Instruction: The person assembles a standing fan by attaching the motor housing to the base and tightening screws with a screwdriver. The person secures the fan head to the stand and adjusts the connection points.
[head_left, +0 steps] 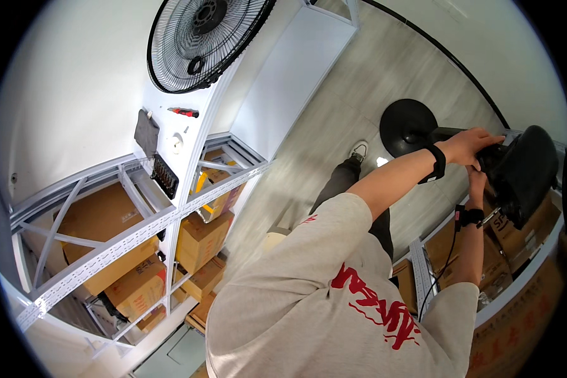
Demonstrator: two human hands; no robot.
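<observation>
A black pedestal fan without its grille stands on the floor at the right. Its round base point(407, 120) lies beyond my arms, and its bulky motor housing point(524, 173) is close to me at the far right. A thin metal shaft point(489, 218) sticks out of the housing. My left hand point(465, 146) is closed around the neck just below the housing, fingers partly hidden by it. Just beneath, my right hand point(476, 179) reaches up against the same neck; its fingertips are mostly covered. Each wrist wears a black band.
A round black fan grille point(209, 38) rests on the white worktop point(198, 101) at upper left. Near it lie a red-and-black tool point(184, 112), a grey pouch point(147, 132) and a black bit set point(164, 176). Metal racks point(116, 236) hold cardboard boxes point(203, 239) below.
</observation>
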